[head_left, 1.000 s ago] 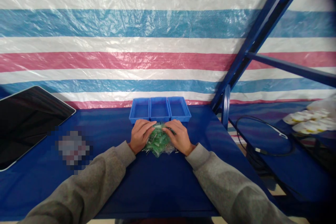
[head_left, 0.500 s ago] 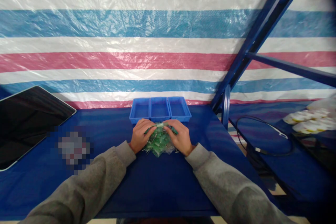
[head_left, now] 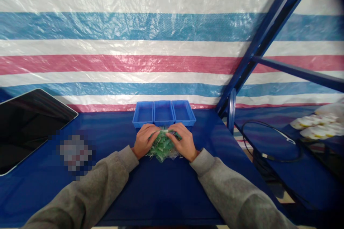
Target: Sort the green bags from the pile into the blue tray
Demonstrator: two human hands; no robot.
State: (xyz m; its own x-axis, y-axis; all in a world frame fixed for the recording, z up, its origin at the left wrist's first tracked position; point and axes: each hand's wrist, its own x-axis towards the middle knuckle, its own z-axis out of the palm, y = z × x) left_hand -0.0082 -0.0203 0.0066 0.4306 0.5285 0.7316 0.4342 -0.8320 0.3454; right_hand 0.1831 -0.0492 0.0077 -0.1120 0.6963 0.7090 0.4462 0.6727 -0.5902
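Note:
A heap of small greenish see-through plastic packets (head_left: 162, 146), with thin pale pieces among them, lies on the blue table in front of the trays. My left hand (head_left: 145, 139) is curled over its left side, thumb pointing inward. On the right side, my right hand (head_left: 184, 140) grips in the same way, its thumb close to the left one. A small whitish bit (head_left: 164, 131) shows between the thumbs at the top of the heap. What lies under my fingers is hidden, and the packets' contents are too small to make out.
Three joined blue trays (head_left: 163, 113) stand just beyond my hands. A dark-screened tablet or monitor (head_left: 32, 128) lies at left, near a blurred-out patch (head_left: 75, 152). To the right are a blue metal frame (head_left: 249, 57), a black cable (head_left: 271, 155) and white-yellow items (head_left: 319, 125).
Both hands stay on the heap, with the thumbs and fingertips shifted slightly. The packets between them have moved a little. The whole view has tipped slightly.

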